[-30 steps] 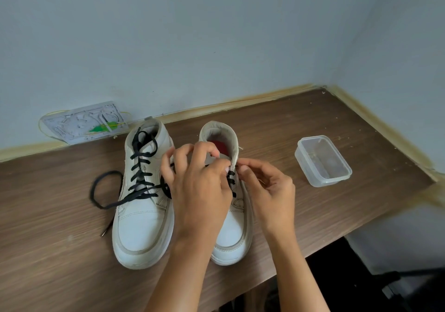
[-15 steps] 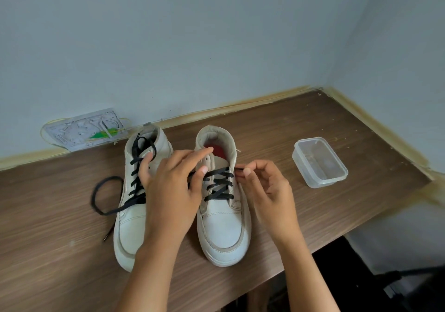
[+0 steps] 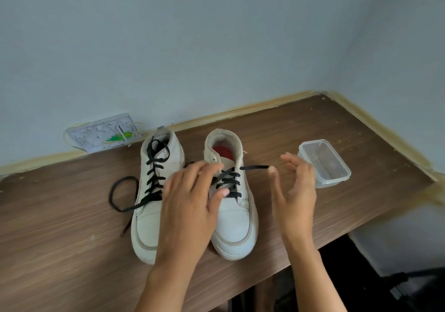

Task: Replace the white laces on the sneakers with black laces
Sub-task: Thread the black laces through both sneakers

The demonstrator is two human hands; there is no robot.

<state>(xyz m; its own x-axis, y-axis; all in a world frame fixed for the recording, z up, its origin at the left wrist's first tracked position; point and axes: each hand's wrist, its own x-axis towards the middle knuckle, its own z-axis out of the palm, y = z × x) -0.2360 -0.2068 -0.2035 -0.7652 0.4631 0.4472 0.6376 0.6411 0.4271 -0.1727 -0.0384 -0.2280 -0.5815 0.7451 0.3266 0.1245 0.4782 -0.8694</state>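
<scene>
Both sneakers side by side on the tabletop (image 3: 313,128). Left sneaker (image 3: 154,191) laced black to the top, ends loose. Right sneaker (image 3: 234,213) laced black only partway, upper eyelets empty. Left hand (image 3: 190,205) spread over the crossings; right hand (image 3: 295,186) open, black lace end (image 3: 255,167) at its thumb tip.

A plain room in what looks like a home: a wood-grain desk (image 3: 313,128) is fitted into a corner of pale blue-grey painted walls (image 3: 216,34), its joint sealed with yellowish tape (image 3: 240,112). At 10 o'clock a white wall socket plate (image 3: 103,135) sits just above the desktop; at 2 o'clock stands a clear plastic food container (image 3: 323,163).
</scene>
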